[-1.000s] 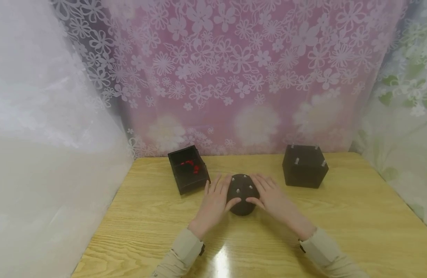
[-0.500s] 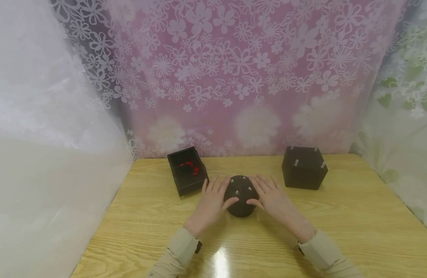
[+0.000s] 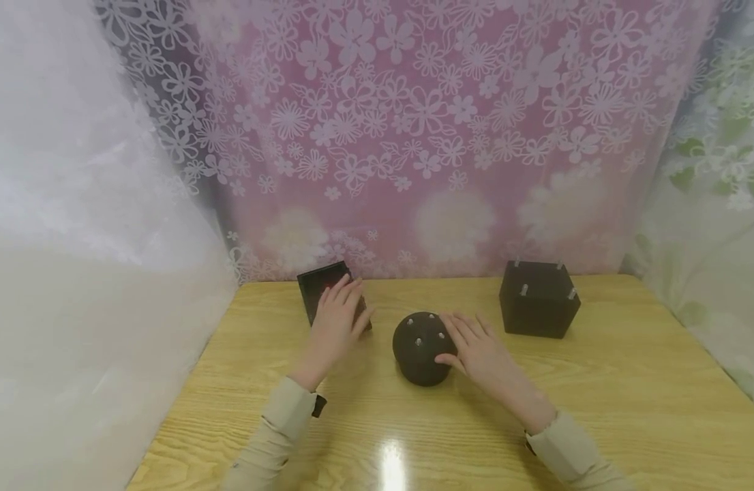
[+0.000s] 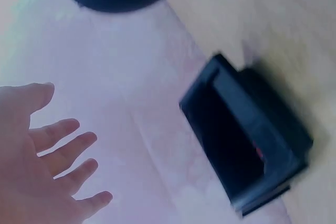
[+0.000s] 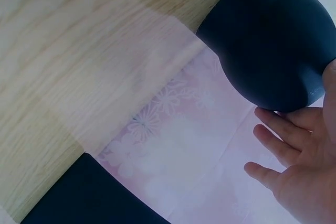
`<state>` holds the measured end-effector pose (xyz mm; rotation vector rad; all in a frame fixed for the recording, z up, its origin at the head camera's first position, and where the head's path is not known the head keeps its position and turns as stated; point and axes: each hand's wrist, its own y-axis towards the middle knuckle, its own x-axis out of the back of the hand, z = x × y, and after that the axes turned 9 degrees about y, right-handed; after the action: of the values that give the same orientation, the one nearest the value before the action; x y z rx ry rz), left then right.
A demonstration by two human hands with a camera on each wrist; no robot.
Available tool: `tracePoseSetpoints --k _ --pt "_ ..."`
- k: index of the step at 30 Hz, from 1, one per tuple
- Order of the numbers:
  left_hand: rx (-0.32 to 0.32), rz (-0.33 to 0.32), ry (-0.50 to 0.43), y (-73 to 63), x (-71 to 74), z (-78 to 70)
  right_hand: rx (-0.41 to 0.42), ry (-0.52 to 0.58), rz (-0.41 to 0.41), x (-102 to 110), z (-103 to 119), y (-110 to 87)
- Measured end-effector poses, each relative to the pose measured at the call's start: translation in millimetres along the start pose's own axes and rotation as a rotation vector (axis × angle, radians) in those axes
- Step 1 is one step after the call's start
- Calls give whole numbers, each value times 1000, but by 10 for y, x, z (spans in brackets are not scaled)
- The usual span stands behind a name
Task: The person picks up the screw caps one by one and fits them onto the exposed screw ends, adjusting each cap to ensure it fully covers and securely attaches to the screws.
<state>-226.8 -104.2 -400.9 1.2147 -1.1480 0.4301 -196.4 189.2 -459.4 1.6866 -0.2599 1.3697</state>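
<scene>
A black rounded piece (image 3: pixel 421 351) with a domed top stands upright on the table, with several small pale pegs on top. My right hand (image 3: pixel 487 358) lies against its right side, fingers fairly straight. In the right wrist view, my index finger and thumb touch the dome (image 5: pixel 283 51), while the other fingers stand apart from it. My left hand (image 3: pixel 337 324) is over the black open-topped box (image 3: pixel 312 290), partly covering it. The left wrist view shows that hand (image 4: pixel 47 156) spread and holding nothing, apart from the box (image 4: pixel 247 135). Small red pieces in the box are mostly hidden.
A black block-shaped piece (image 3: pixel 536 303) with several pale pegs on top stands at the back right of the wooden table (image 3: pixel 450 443). A pink floral curtain (image 3: pixel 414 136) hangs behind the table's far edge, with pale sheets at both sides.
My left hand has let go of the rounded piece's left side and moved left and up over the open box. The right hand and the rounded piece stay nearly where they were.
</scene>
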Motion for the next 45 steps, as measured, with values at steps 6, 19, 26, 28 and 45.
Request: tracePoseSetpoints --k 6,19,26,28,45 --pt "20 -101 -5 137 72 268 -6 -15 -1 -17 -20 -12" --pt "68 103 -17 391 -62 571 4 -25 -18 -9 -32 -35" --pt "118 274 -7 539 -257 639 3 4 -19 -4 -15 -62" --pt "138 317 -3 571 -315 659 -2 0 -10 0 -16 -65" --pt "233 450 81 683 -835 835 -3 -11 -4 17 9 -20"
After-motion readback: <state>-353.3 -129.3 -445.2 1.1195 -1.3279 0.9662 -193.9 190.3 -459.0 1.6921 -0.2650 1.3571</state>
